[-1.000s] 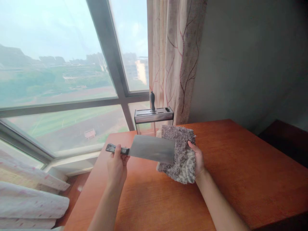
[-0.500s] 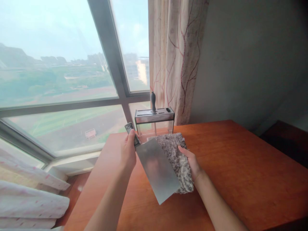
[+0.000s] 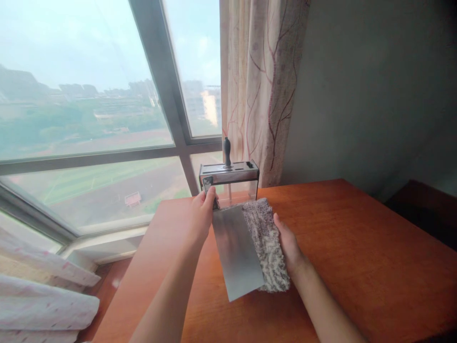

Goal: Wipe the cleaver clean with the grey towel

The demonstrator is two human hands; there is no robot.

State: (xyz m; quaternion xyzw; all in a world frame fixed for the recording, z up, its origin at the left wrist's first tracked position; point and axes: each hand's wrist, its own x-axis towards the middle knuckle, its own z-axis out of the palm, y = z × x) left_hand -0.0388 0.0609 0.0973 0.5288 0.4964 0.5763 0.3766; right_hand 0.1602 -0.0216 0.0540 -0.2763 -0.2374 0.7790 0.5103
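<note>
Head view: cleaver [image 3: 237, 255] and cloth [image 3: 272, 255] held over the tabletop [image 3: 357, 247].
The left hand [image 3: 203, 212] is clamped on the cleaver's handle, the blade slanting down toward the person; the right hand [image 3: 290, 247] grips the cloth's right edge, thumb in front, other fingers hidden. The hands are apart. The blade overlaps the cloth's left part; whether they touch, I cannot tell. Beyond, a knife block [image 3: 233, 175] stands near the far edge, a dark handle [image 3: 227, 152] upright in it.

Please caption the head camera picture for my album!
Cleaver in the left grip, fuzzy cloth in the right grip.
</note>
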